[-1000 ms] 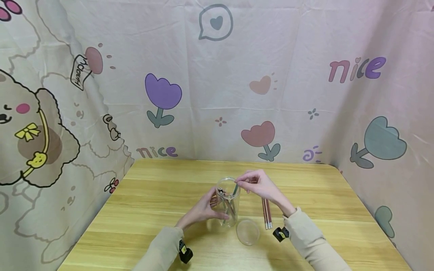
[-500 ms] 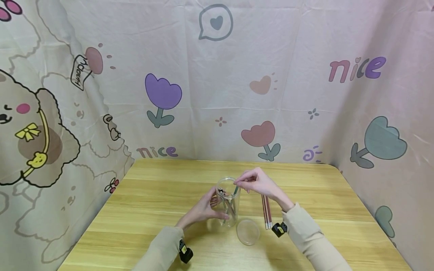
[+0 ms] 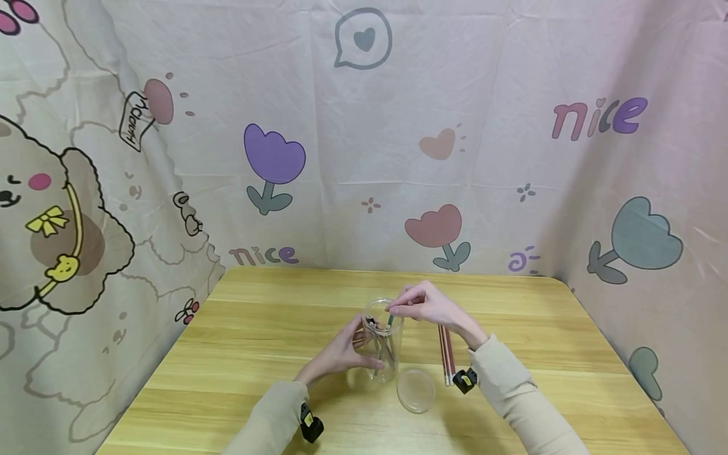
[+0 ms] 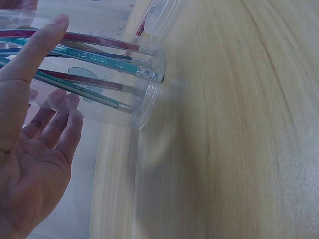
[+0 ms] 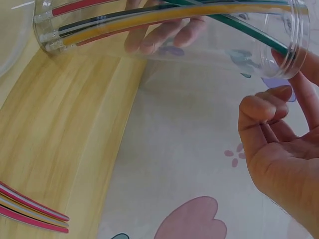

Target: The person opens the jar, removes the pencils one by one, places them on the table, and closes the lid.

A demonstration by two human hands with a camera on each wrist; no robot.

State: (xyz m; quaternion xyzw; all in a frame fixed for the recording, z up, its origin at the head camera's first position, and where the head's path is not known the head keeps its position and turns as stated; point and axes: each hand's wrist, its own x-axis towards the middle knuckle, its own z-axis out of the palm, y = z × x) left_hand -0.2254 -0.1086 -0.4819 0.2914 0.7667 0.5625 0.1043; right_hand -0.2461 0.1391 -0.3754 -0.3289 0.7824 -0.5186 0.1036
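A clear plastic jar point(image 3: 397, 354) stands upright on the table, holding several pencils point(image 4: 99, 60) whose eraser ends reach down to its base. My left hand point(image 3: 343, 351) grips the jar from the left, thumb in front and fingers behind. At the mouth, my right hand point(image 3: 428, 307) pinches the upper end of a green pencil point(image 3: 390, 320) between thumb and index finger. That pencil leans across the inside of the jar in the right wrist view. The other right fingers are curled outside the rim point(image 5: 299, 37).
A round clear lid point(image 3: 416, 390) lies on the table point(image 3: 256, 341) just in front of the jar. To its right, several reddish pencils point(image 3: 447, 357) lie side by side under the right forearm. A patterned cloth point(image 3: 352, 126) hangs behind the table.
My right hand has shifted slightly left over the jar's mouth, and the green pencil's top has moved with it, now standing steeper and lower. The left hand and jar stay in place.
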